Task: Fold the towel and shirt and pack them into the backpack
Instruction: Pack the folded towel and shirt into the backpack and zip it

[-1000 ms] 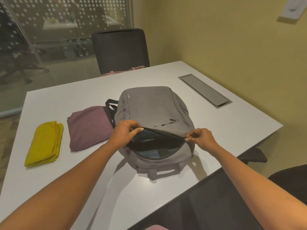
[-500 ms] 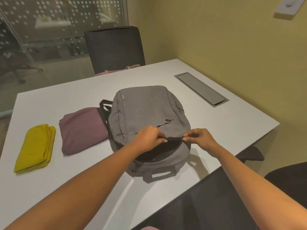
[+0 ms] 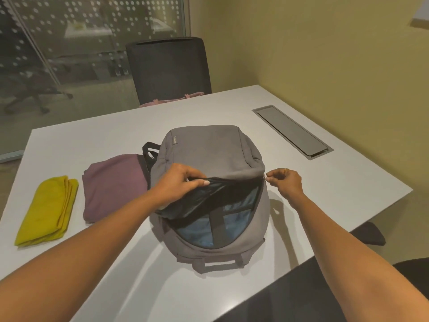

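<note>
- left hand (image 3: 183, 182): fingers and thumb curled round the edge of the flap (image 3: 236, 170) of the backpack (image 3: 209, 147), gripping the fabric and holding it raised off the opening
- right hand (image 3: 286, 182): thumb and forefinger pinch the zip pull (image 3: 265, 178) at the right end of the opening; a ring (image 3: 286, 169) sits on one finger
- backpack: grey, lying flat on the table (image 3: 325, 182), top end toward the person; main compartment unzipped and gaping between the two hands
- inside the opening: blue lining (image 3: 202, 233) crossed by a dark band; the underside of the flap is dark
- carry handle (image 3: 218, 263): grey loop at the near end of the backpack, resting on the table
- strap (image 3: 148, 152): black, sticking out at the backpack's left side, against the edge of the shirt
- shirt (image 3: 113, 184): purple, folded, flat on the table just left of the backpack, outside it
- towel (image 3: 48, 208): yellow, folded into a long pad, left of the shirt, near it but apart, outside the backpack
- hatch (image 3: 292, 131): grey metal panel set into the table, to the right and beyond the backpack, well apart
- chair (image 3: 167, 68): dark, at the far side of the table; a pink item (image 3: 171, 102) shows at the table edge, mostly hidden
- surroundings: glass partition (image 3: 69, 43) with a dot pattern at far left, yellow wall (image 3: 301, 54) to the right
</note>
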Action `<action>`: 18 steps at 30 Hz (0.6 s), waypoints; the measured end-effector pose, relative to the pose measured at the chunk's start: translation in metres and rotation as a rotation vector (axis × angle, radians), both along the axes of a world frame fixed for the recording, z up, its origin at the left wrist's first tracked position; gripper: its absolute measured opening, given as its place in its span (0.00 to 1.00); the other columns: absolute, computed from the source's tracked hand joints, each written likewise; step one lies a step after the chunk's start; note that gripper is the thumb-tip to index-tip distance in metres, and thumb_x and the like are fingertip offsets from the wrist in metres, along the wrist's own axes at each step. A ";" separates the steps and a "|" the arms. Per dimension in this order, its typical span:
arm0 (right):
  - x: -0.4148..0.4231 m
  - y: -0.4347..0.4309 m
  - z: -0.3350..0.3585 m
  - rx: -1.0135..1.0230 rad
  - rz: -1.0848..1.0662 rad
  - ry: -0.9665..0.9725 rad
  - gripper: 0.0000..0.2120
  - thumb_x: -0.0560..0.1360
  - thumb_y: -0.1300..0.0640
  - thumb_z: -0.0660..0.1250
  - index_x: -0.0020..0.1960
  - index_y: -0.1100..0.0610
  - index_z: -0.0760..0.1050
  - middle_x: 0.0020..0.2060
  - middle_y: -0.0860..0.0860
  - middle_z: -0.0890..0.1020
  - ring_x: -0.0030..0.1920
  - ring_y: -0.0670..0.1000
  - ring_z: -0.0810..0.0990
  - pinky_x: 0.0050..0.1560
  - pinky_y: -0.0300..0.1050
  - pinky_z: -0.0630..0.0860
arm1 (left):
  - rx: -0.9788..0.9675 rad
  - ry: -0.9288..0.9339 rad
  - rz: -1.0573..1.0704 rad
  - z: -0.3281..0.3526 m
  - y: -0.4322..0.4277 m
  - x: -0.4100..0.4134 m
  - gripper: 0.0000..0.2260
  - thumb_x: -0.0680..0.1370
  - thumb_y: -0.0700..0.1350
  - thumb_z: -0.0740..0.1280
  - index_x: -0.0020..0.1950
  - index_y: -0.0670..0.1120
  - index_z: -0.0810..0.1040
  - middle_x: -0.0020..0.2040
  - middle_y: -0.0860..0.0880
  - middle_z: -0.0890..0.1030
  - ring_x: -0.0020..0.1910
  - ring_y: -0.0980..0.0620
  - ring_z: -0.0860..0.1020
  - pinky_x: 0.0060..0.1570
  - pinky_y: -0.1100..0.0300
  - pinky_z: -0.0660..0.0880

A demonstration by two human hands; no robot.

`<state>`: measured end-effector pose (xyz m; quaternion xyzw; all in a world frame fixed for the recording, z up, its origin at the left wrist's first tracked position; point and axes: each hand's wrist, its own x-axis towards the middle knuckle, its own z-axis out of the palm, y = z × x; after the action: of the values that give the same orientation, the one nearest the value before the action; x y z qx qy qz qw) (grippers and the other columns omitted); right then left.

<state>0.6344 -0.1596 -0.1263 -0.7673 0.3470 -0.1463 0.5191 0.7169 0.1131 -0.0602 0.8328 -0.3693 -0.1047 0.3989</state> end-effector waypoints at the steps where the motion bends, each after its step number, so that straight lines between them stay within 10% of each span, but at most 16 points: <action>1: 0.006 -0.003 -0.002 -0.022 -0.015 0.012 0.07 0.72 0.65 0.70 0.49 0.65 0.79 0.44 0.57 0.81 0.47 0.57 0.80 0.46 0.40 0.74 | -0.002 0.013 0.015 0.001 0.003 0.004 0.07 0.73 0.40 0.70 0.48 0.40 0.84 0.38 0.60 0.83 0.36 0.71 0.78 0.39 0.75 0.72; 5: 0.027 -0.013 -0.011 -0.091 -0.060 0.059 0.07 0.72 0.65 0.70 0.49 0.65 0.79 0.49 0.61 0.82 0.48 0.58 0.80 0.51 0.44 0.73 | 0.000 0.026 0.041 0.005 0.011 0.018 0.07 0.73 0.41 0.70 0.48 0.41 0.84 0.30 0.72 0.78 0.37 0.70 0.78 0.41 0.76 0.72; 18: 0.054 -0.013 -0.030 -0.171 -0.151 0.188 0.06 0.75 0.66 0.66 0.50 0.65 0.80 0.49 0.62 0.82 0.41 0.57 0.77 0.46 0.43 0.71 | -0.032 0.128 0.049 -0.009 0.019 0.027 0.07 0.73 0.39 0.70 0.49 0.40 0.83 0.32 0.66 0.81 0.37 0.66 0.79 0.43 0.72 0.76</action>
<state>0.6886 -0.1726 -0.1562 -0.7907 0.4371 -0.1416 0.4045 0.7444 0.1324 -0.0688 0.8268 -0.3240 -0.1419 0.4373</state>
